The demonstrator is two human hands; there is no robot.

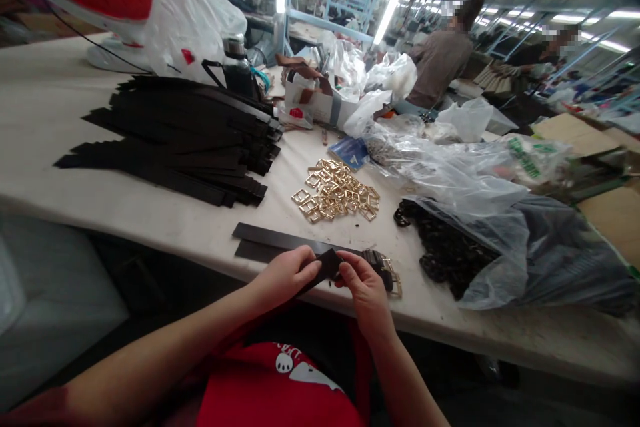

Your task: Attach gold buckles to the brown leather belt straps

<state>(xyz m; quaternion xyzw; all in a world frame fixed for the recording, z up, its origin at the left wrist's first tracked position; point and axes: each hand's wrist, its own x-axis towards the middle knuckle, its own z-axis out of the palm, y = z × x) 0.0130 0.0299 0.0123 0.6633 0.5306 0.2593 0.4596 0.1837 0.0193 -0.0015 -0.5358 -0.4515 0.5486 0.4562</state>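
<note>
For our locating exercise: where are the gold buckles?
In the head view, the buckles lie mid-table, right of the strap stack and left of the bags.

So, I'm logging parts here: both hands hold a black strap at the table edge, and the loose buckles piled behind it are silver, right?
Not silver: the head view shows the piled buckles are gold. The left hand and right hand do hold the black strap at the table edge.

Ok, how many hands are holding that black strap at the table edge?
2: the left hand pinches the black strap from the left, the right hand from the right. No other hand shows near it.
</note>
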